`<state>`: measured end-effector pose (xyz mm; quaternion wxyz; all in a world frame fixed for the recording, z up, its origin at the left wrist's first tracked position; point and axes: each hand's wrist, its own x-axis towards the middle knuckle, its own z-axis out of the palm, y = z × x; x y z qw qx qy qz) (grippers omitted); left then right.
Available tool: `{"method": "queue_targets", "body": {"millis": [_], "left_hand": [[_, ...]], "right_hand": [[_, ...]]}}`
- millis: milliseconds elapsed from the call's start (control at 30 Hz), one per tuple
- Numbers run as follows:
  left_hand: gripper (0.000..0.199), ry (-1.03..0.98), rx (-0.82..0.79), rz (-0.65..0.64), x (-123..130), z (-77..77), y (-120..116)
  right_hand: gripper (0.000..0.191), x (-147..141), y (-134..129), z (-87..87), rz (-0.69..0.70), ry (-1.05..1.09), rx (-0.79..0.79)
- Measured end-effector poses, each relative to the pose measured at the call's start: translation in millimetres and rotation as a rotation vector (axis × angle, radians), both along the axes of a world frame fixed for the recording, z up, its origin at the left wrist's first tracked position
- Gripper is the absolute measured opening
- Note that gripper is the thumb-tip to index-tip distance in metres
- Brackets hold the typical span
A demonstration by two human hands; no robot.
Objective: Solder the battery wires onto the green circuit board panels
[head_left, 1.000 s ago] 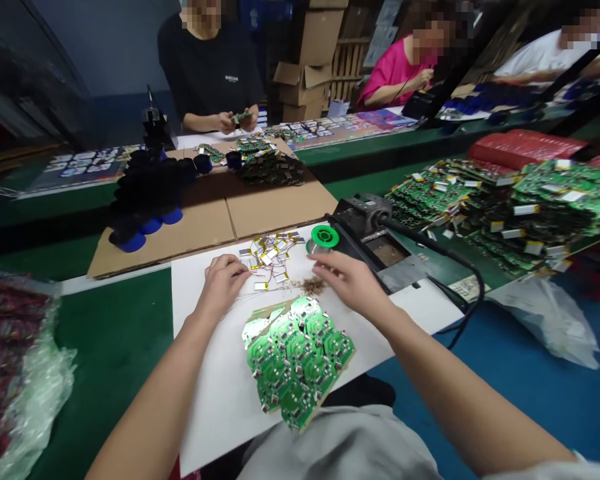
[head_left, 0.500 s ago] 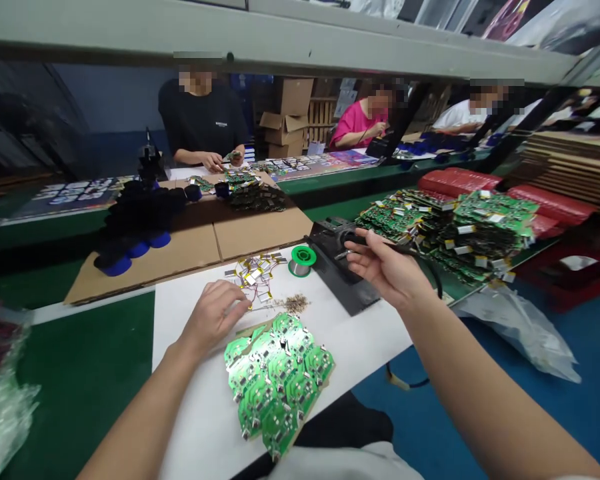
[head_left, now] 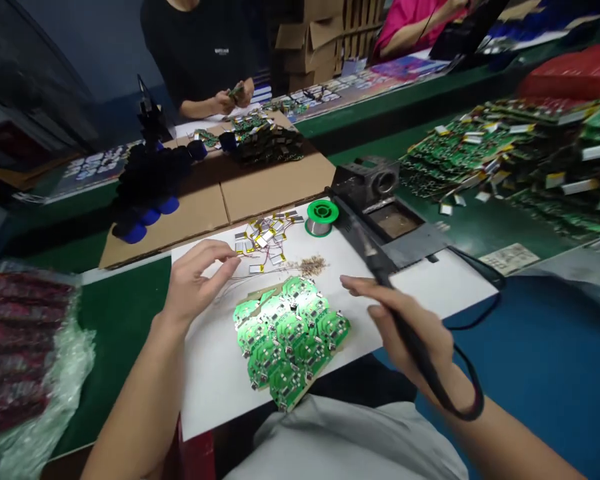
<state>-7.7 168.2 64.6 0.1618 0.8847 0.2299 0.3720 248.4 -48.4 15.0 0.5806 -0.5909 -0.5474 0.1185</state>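
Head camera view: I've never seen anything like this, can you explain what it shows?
No robot here: a person's bare hands, seen by a camera worn on the head, looking forward and down. The right hand holds a slim black tool with a metal tip. The left hand is beside small flat silver packs with wires; whether it pinches a wire is unclear. On the white sheet lie those packs, a round green spool of silvery wire and a green circuit-board panel.
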Motion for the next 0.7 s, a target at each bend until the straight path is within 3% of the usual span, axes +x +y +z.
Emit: {"method": "queue_targets", "body": {"millis": [100, 200, 333, 400, 600, 700], "left_hand": [[0.032, 0.210, -0.192, 0.030, -23.5, 14.0, -28.7], [0.057, 0.300, -0.426, 0.036, -39.7, -6.3, -70.0], [0.048, 0.067, -0.629, 0.171, -37.2, -51.2, -108.7], [0.042, -0.004, -0.652, 0.246, -32.0, -61.8, -113.6], [0.040, -0.024, -0.664, 0.330, -22.5, -55.7, -103.4], [0.041, -0.064, -0.687, 0.393, -14.2, -60.5, -100.5]], "right_hand": [[0.059, 2.0, -2.8, -25.8, 0.307, -0.200, 0.103], [0.083, 5.5, -6.6, -44.6, 0.413, -0.284, 0.083], [0.075, 4.0, -11.5, -58.5, 0.386, -0.354, 0.117], [0.071, 2.4, -12.6, -61.3, 0.351, -0.363, 0.130], [0.054, -3.5, -10.8, -62.0, 0.311, -0.369, 0.194], [0.052, -6.6, -10.7, -58.3, 0.300, -0.357, 0.205]]}}
